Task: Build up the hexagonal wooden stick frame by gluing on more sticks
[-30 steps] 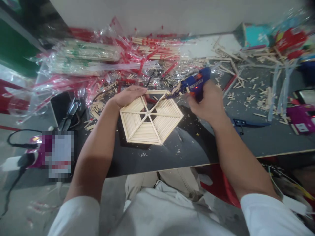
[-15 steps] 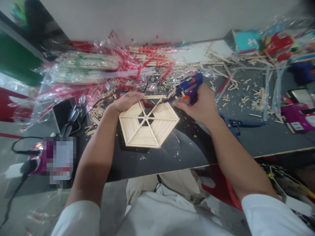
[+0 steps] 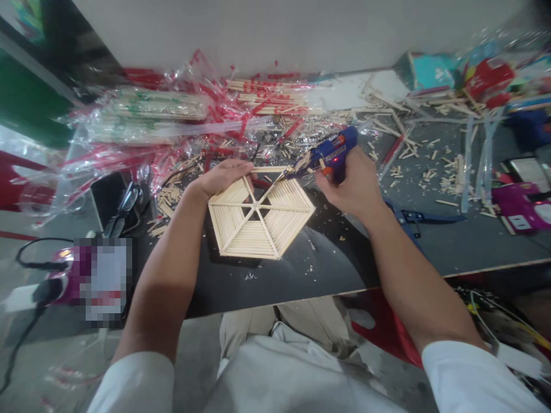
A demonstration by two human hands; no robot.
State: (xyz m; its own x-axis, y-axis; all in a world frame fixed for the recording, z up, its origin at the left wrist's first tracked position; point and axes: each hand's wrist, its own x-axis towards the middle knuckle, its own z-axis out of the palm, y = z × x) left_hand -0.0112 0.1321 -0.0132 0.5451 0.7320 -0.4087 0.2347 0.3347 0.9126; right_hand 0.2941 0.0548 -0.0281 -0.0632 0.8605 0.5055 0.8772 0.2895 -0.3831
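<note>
A hexagonal frame of wooden sticks (image 3: 249, 241) lies in front of me, its spokes meeting at a hub and most of its wedges filled with rows of sticks. My left hand (image 3: 225, 175) is closed on its upper left edge, partly covering it. In my right hand (image 3: 353, 186) is a blue hot glue gun (image 3: 329, 154), gripped by the handle. Its nozzle points down-left and meets the frame's upper right corner, where the outer stick and a spoke join. The far wedge shows a single stick across it and an open gap.
Blue pliers (image 3: 417, 217) lie right of my right forearm. Stick offcuts (image 3: 451, 175) litter the dark table (image 3: 275, 292). Plastic-wrapped stick bundles (image 3: 159, 109) are at the back left. A phone (image 3: 107, 198) with eyeglasses (image 3: 124, 209) sits left, above a purple power strip (image 3: 64, 269).
The glue gun has shifted very slightly right, and my right index finger has drawn back toward the handle. My left hand and the stick frame stay in place.
</note>
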